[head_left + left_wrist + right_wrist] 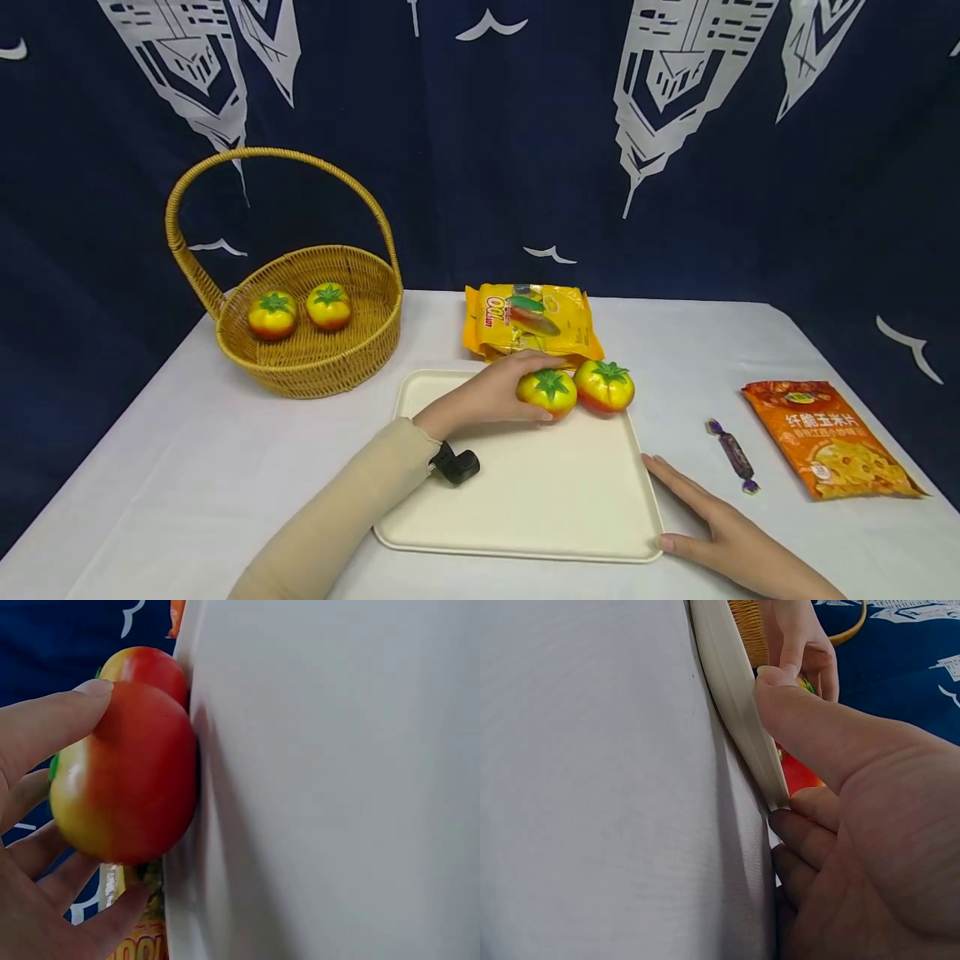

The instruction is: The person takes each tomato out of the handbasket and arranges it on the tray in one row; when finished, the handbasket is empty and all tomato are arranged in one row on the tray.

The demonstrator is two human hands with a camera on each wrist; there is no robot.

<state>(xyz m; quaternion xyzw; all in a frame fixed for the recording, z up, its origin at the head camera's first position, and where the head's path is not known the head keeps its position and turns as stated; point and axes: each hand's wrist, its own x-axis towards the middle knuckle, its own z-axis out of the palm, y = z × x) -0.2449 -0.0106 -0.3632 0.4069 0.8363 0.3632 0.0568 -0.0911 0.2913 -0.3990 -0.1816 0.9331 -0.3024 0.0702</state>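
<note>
My left hand (498, 390) holds a yellow-red toy fruit with green leaves (550, 393) at the back of the cream tray (555, 500), its thumb in front and fingers behind. A second such fruit (604, 387) touches its right side. In the left wrist view the thumb of my left hand (52, 825) presses on the held fruit (139, 776), with the other fruit (154, 667) beyond. My right hand (731, 537) touches the tray's right edge with spread, fairly straight fingers. From the right wrist, thumb and fingertips of that hand (855, 802) rest against the rim (739, 697).
A wicker basket (322, 377) with two similar fruits (272, 315) (328, 307) stands at the back left. Behind the tray lies a yellow snack packet (532, 321). At the right are a purple-wrapped candy (733, 455) and an orange snack bag (832, 440). A dark patterned curtain hangs behind the table.
</note>
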